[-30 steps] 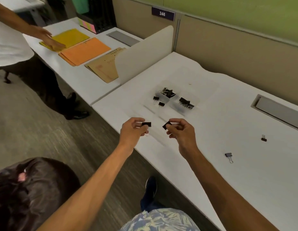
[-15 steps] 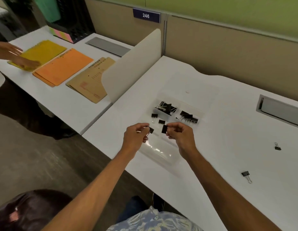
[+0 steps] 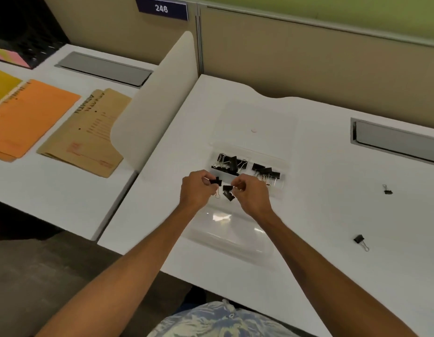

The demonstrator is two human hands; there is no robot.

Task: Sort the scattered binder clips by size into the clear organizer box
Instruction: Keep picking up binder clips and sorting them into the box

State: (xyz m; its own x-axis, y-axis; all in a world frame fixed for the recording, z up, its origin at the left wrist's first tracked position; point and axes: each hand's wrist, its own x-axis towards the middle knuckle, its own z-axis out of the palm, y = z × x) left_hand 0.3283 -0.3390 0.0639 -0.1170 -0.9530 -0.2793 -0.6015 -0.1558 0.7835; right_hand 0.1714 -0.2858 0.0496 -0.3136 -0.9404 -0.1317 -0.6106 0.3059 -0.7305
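1. Tabletop (image 3: 332,215) ahead of me is carrying the clear organizer box (image 3: 235,242), and both my hands are hovering over its middle.
2. My left hand (image 3: 195,190) is pinching a small black clip (image 3: 217,182) between thumb and curled fingers, with a wire handle dangling below.
3. My right hand (image 3: 253,197) is pinching a second small clip (image 3: 227,188) at its fingertips. A third clip (image 3: 228,196) is sitting just beneath, and I cannot tell whether the hand is touching it.
4. A pile of larger clips (image 3: 229,164) is lying in the box's far-left compartment, and a smaller group (image 3: 265,171) is lying in the far-right one.
5. Well to the right, a near loose clip (image 3: 359,239) and a far loose clip (image 3: 387,191) are lying on the tabletop.
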